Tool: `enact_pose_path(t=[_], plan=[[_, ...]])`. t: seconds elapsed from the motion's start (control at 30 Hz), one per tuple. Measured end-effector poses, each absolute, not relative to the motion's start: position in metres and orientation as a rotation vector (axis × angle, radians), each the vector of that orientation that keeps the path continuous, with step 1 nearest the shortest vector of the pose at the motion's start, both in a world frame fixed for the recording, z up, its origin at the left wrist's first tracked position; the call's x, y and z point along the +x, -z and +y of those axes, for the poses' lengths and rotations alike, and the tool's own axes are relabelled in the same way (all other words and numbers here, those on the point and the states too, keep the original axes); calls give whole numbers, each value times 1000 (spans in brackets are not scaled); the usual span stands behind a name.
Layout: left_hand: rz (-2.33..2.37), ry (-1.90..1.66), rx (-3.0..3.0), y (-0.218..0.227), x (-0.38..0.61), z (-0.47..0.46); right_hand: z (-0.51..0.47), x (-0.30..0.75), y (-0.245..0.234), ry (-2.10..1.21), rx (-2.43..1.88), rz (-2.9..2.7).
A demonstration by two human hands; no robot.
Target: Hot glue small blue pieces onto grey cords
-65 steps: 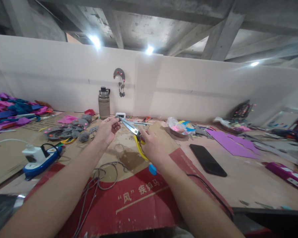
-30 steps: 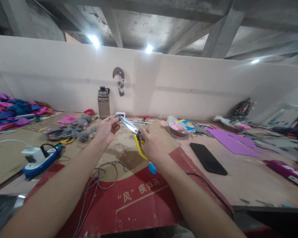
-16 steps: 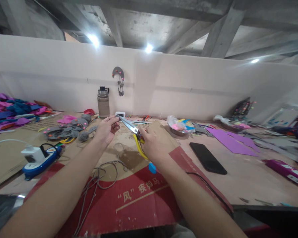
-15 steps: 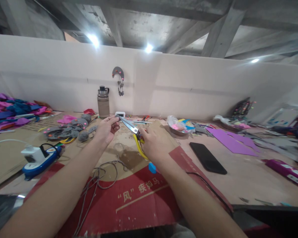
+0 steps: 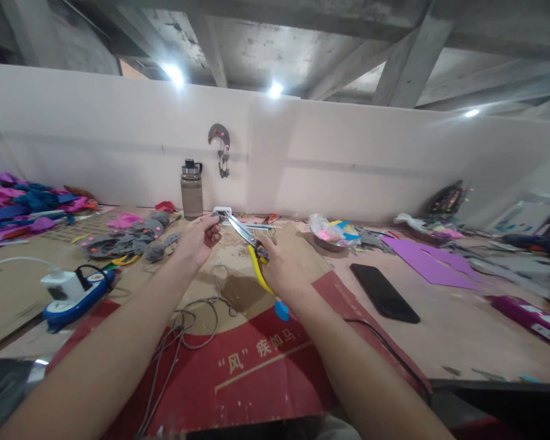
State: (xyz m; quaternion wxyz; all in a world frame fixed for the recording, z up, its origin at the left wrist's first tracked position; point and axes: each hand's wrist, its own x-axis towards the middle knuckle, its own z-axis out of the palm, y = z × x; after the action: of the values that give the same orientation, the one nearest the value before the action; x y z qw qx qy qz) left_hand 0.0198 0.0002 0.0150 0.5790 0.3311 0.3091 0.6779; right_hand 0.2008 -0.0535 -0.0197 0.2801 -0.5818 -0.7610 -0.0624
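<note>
One pair of scissors (image 5: pixel 244 232) is held above the counter (image 5: pixel 444 348), blades pointing far and left toward a small grey piece (image 5: pixel 217 214). The right hand (image 5: pixel 277 266) is closed around the yellow handles; whether the blades are parted is hard to tell. The left hand (image 5: pixel 199 241) pinches the grey piece between thumb and fingers, probably at the tips so that its edge lies free for the blades and the fingers stay out of their line. Both are raised, perhaps to give the scissors room to turn.

Below lies a red and brown cardboard sheet (image 5: pixel 266 385), which likely shields the counter. A loose grey cord (image 5: pixel 183 324) sprawls over it, left of the middle. Left of the left hand sits a heap of grey pieces (image 5: pixel 119 244) dotted with pink, perhaps kept close for easy reach.

To the right, a black phone (image 5: pixel 385 293) lies flat, and beyond it a purple sheet (image 5: pixel 421 263). A metal bowl (image 5: pixel 327 245) at the far side seems to keep small bits together. A bottle (image 5: pixel 192 195) stands upright by the white wall (image 5: pixel 330 146), where a grey crescent ornament (image 5: pixel 219 132) hangs.
</note>
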Motion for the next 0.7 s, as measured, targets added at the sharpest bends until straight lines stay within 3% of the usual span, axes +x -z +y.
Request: enact_pose_path(t=[0.7], plan=[[699, -1585, 832, -9, 20, 5, -57, 200, 17, 378, -1596, -2094]])
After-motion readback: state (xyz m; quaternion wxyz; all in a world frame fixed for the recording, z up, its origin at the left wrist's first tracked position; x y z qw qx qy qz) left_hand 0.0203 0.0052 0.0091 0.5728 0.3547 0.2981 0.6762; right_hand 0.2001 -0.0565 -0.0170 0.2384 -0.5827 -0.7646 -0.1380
